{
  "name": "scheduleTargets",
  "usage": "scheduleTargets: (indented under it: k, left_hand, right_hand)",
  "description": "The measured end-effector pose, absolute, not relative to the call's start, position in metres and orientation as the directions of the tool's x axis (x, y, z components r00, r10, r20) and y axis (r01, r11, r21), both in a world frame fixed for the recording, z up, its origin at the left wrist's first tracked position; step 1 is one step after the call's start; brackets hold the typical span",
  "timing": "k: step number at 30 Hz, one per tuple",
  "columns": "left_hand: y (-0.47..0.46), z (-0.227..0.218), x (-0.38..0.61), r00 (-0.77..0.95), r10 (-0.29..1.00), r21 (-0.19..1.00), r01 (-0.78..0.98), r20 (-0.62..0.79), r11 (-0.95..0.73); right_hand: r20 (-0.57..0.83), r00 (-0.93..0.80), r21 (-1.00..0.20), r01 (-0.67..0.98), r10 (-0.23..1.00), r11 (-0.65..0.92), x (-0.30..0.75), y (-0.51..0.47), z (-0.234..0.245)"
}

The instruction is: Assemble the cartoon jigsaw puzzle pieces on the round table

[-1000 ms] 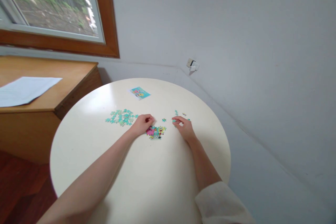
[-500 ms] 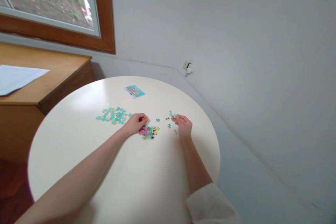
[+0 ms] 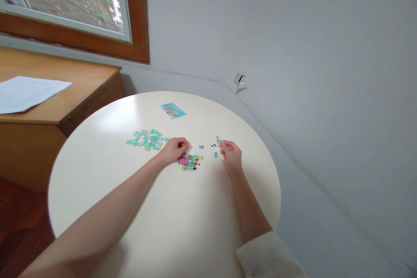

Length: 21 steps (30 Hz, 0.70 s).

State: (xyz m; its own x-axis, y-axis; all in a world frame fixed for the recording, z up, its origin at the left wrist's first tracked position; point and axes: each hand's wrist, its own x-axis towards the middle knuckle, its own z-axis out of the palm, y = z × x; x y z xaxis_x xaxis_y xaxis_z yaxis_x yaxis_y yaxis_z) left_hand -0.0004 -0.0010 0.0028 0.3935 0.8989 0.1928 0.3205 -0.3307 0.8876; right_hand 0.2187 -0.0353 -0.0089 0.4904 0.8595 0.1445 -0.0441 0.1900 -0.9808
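Joined jigsaw puzzle pieces [image 3: 190, 162] form a small cartoon picture with pink and yellow figures on the round table. My left hand [image 3: 174, 149] rests against its upper left edge, fingers curled and tips together; whatever they hold is hidden. To the right, my right hand [image 3: 232, 154] pinches a small pale teal puzzle piece [image 3: 220, 141] between thumb and forefinger. Loose around it lie a teal piece [image 3: 215, 154], a dark-marked piece [image 3: 213, 145] and another teal piece [image 3: 201, 147]. One more is partly covered by the right hand.
A spread of several teal and pale green loose pieces [image 3: 147, 140] lies left of my left hand. Farther back is a picture card [image 3: 173, 110]. The white round table [image 3: 156, 226] stands near a wall with a plugged socket [image 3: 241, 81] and a wooden cabinet [image 3: 87, 91].
The whole view has shifted slightly, so everything sits a little farther right. My right fingertips have closed more tightly at the small piece. My left hand stays by the joined pieces.
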Motion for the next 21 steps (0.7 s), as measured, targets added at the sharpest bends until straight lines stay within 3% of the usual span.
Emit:
scheduleTargets:
  k: [21]
  left_hand:
    - [0.0002, 0.0019, 0.0004, 0.352, 0.912, 0.899, 0.297, 0.211, -0.322]
  right_hand:
    - [0.213, 0.437, -0.977, 0.078, 0.874, 0.199, 0.2111, -0.0331, -0.0121]
